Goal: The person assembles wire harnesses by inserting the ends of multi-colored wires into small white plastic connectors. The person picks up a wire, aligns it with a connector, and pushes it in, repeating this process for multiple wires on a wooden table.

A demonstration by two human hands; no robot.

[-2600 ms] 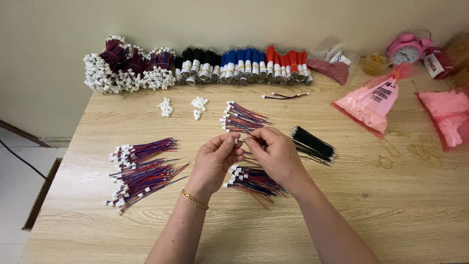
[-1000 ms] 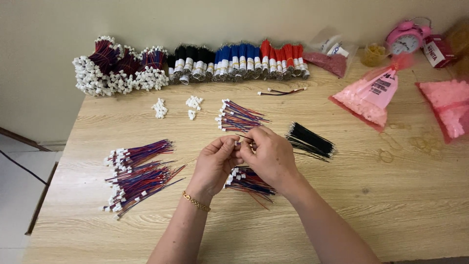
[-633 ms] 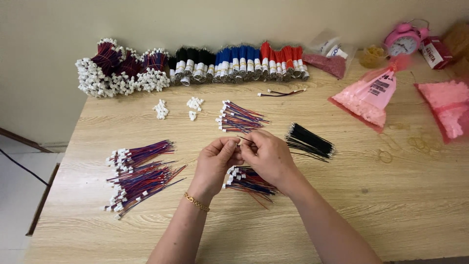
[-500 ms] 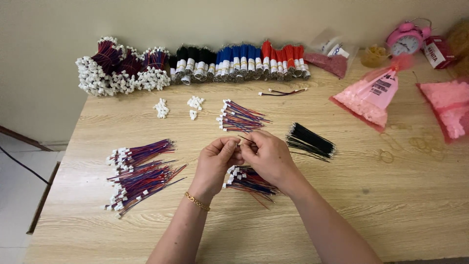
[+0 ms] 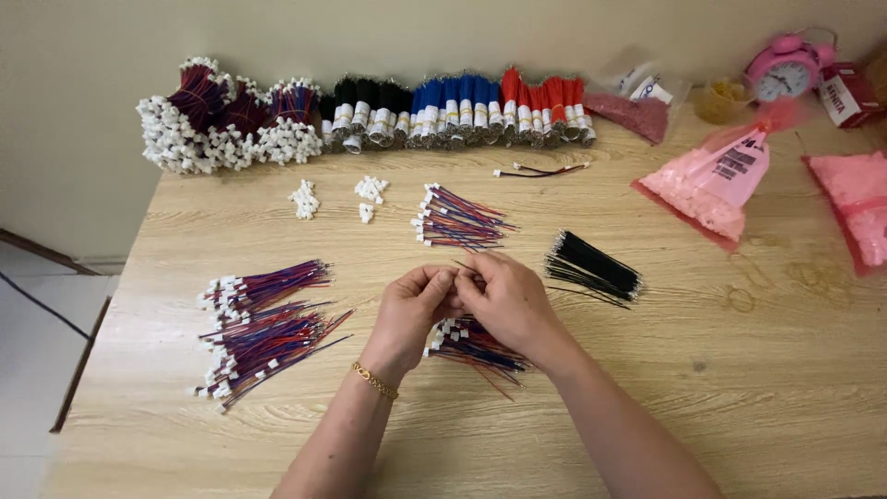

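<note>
Your left hand (image 5: 413, 308) and right hand (image 5: 504, 298) meet fingertip to fingertip just above the middle of the wooden table (image 5: 739, 388), both pinched on something very small between them; it is too hidden by your fingers to tell what it is, though a thin dark wire end pokes out at the top. Directly under your hands lies a loose bundle of red and blue wires with white plugs (image 5: 476, 342), partly covered by your right palm. Just beyond your knuckles sits a second small bundle (image 5: 457, 220) of the same kind. To your left, well apart, two larger heaps of finished red-blue leads (image 5: 259, 323) fan out. To your right lies a bunch of black wires (image 5: 591, 266). Small piles of loose white connectors (image 5: 370, 189) rest further back, and along the wall runs a row of bound wire rolls (image 5: 443, 106) in black, blue and red. Pink plastic bags (image 5: 716, 180) and a pink alarm clock (image 5: 781, 69) stand at the far right corner.
</note>
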